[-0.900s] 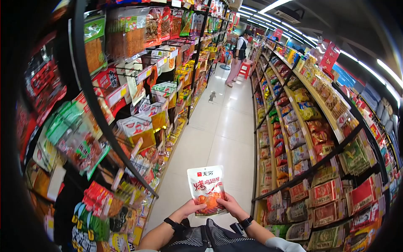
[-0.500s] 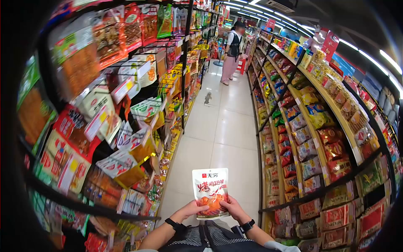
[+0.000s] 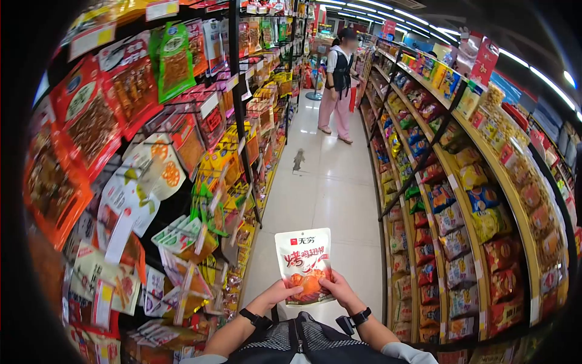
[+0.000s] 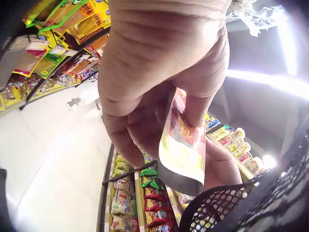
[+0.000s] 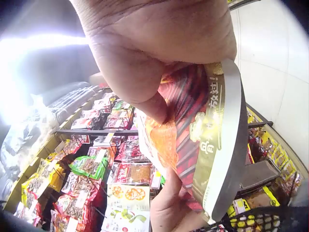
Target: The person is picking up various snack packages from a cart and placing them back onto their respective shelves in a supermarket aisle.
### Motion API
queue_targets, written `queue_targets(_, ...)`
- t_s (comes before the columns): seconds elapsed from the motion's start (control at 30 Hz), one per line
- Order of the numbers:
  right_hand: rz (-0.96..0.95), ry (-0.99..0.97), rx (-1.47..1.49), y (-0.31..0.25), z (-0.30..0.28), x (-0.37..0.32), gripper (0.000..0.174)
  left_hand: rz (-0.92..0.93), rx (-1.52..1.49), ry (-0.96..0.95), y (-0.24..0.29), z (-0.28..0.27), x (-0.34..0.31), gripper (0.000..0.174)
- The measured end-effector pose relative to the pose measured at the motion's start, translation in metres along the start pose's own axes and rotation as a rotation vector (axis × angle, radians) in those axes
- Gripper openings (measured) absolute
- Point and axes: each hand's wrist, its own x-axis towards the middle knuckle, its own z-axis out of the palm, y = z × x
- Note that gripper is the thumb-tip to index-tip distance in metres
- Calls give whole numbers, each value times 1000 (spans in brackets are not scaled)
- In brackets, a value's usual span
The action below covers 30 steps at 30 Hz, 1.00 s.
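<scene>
A white and red snack pouch (image 3: 305, 258) with Chinese lettering and a picture of food stands upright in front of the body in the head view. My left hand (image 3: 280, 293) grips its lower left edge, thumb across the front. On the opposite lower edge, my right hand (image 3: 342, 289) pinches it the same way. The left wrist view looks at the pouch (image 4: 182, 152) from its bottom edge, with fingers behind it. In the right wrist view, the thumb presses the printed front of the pouch (image 5: 186, 121), and its bottom edge faces the camera.
Hanging snack packets (image 3: 91, 115) fill a black-framed rack along the left of the aisle. Shelves of bagged snacks (image 3: 451, 233) line the right. Farther down the tiled floor (image 3: 327, 194) stands a person (image 3: 339, 85) in a dark vest and pink trousers. A dark mark (image 3: 298, 159) shows on the tiles.
The view has advanced along the aisle, so the left rack slides past and the person appears larger, now turned more toward the camera. Both hands keep holding the pouch.
</scene>
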Motion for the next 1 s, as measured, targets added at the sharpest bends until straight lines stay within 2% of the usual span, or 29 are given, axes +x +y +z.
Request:
queue_targets(0.13,-7,30,-4,-28,-33,81,25,25,-57,-48,36,-36,89,32)
queue_targets(0.27,-29,144,-16,-72,-65,174,24,-6,-37,-131,76,-85,202,34)
queue_targets(0.37,-41,250,-2,-119,-79,254,22,37,-57,-198,121,-131,293,37)
queue_targets(0.47,-93,196,-16,-169,-100,326,25,60,-26,-176,199,-162,344,37)
queue_targets(0.6,-156,276,-59,-230,-112,410,22,137,-60,-225,253,-209,435,37)
queue_targets(0.7,-121,304,0,-251,-129,456,21,11,-14,-276,268,-232,491,39)
queue_targets(0.77,-80,344,41,-263,-136,492,21,2,-37,-255,281,-251,523,39)
queue_targets(0.87,-96,228,55,-269,-178,566,22,2,-49,-223,300,-278,585,38)
queue_targets(1.0,-102,207,77,-309,-221,672,23,9,-33,-176,328,-321,692,37)
